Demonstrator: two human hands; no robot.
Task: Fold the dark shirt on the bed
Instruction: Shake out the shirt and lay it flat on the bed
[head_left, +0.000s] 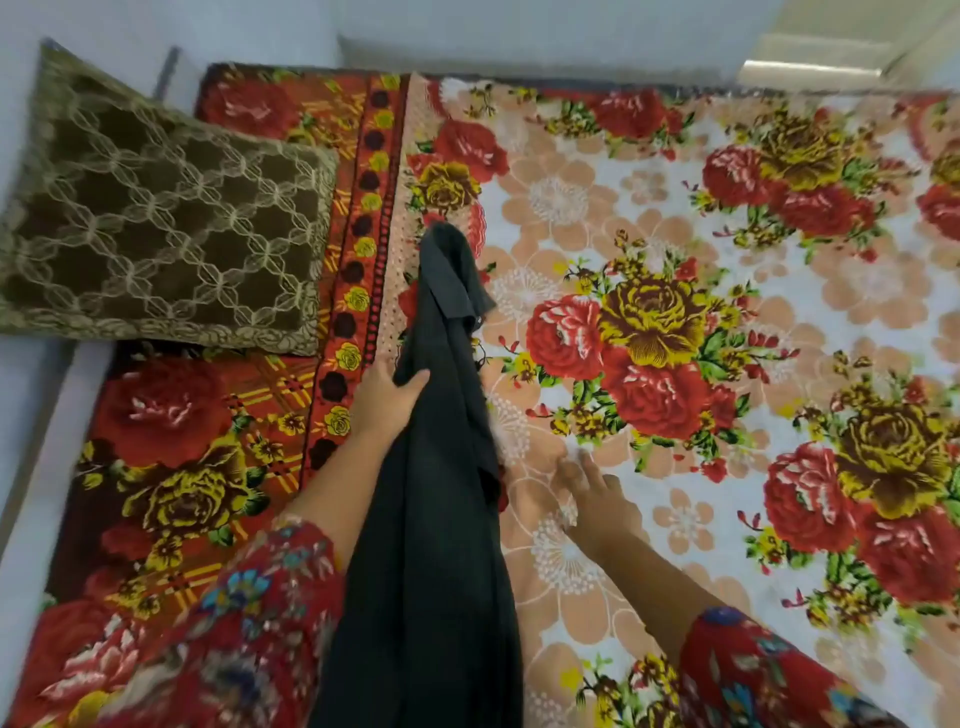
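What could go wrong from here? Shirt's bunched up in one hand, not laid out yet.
1. The dark shirt is gathered into a narrow bunch held by the left hand alone. Laid down like this, it would likely land twisted and fold crooked.
2. The grip takes only one edge of the bunch, so loose layers may slip out.
3. The right hand is open and blurred over the bedspread. A hasty grab could catch the wrong layer.

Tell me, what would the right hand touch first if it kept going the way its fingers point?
Probably the floral bedsheet, just under the outstretched fingers of the right hand; farther along that line hangs the dark shirt, though depth is unclear.
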